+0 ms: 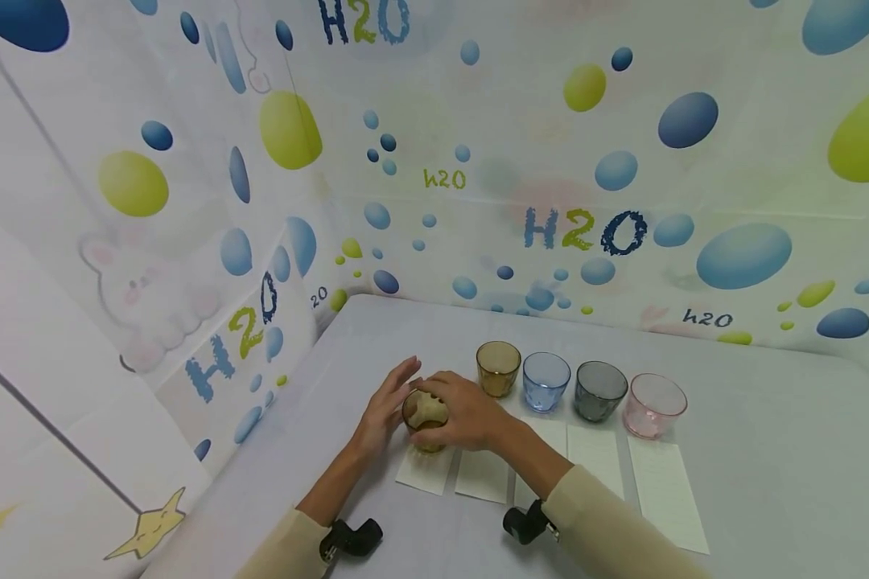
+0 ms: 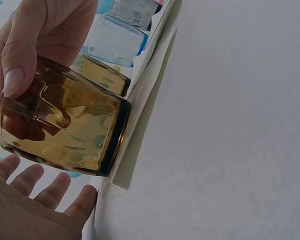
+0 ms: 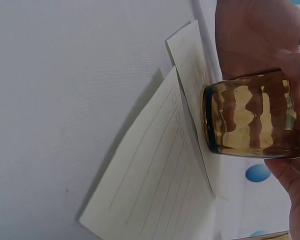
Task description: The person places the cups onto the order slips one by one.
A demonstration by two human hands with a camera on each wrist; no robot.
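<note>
An amber glass tumbler (image 1: 429,438) stands upright at the far end of the leftmost paper slip (image 1: 423,474); whether its base touches the slip I cannot tell. From above, my right hand (image 1: 467,410) grips it near the rim, and the left wrist view shows the thumb against the tumbler's (image 2: 85,135) wall. Close along the tumbler's left side is my left hand (image 1: 380,414), fingers extended. Those fingertips look slightly spread beside the glass in the left wrist view. Ruled lines and small boxes mark the nearer slip (image 3: 145,165) in the right wrist view.
Right of my hands, a second amber tumbler (image 1: 498,370), a blue one (image 1: 546,383), a grey one (image 1: 600,392) and a pink one (image 1: 655,407) form a row. More paper slips (image 1: 666,490) lie in front of them. A patterned curtain (image 1: 478,193) borders the white table.
</note>
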